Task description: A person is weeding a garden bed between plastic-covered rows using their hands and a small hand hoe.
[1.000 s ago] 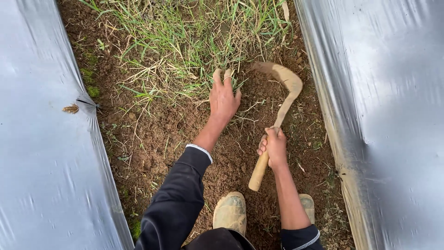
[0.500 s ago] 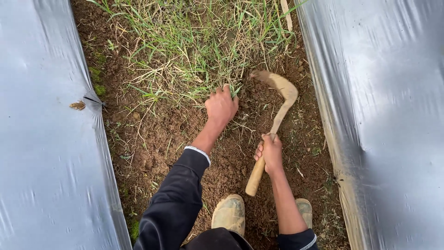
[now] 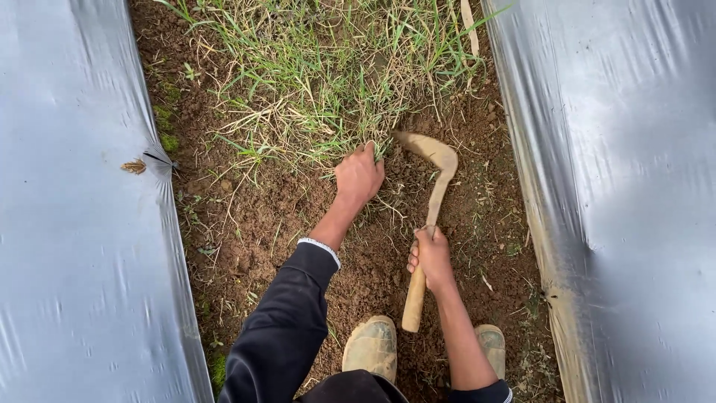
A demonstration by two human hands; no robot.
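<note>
My left hand [image 3: 359, 177] is closed around a tuft of grass [image 3: 328, 82] at the near edge of a green and dry grass patch. My right hand [image 3: 431, 257] grips the wooden handle of a curved sickle [image 3: 430, 195]. Its mud-coated blade hooks leftward and rests on the soil just right of my left hand, at the base of the grass. Both hands are over bare brown earth in a narrow furrow. A dark sleeve covers my left arm.
Silver plastic mulch sheets [image 3: 67, 246] [image 3: 634, 186] flank the furrow on the left and right. A small tear with a dry leaf [image 3: 136, 166] marks the left sheet. My two muddy shoes [image 3: 371, 347] [image 3: 492, 349] stand on the soil below my hands.
My left hand went from open fingers over the soil to a fist closed on grass. The sickle blade has shifted down and left toward that hand.
</note>
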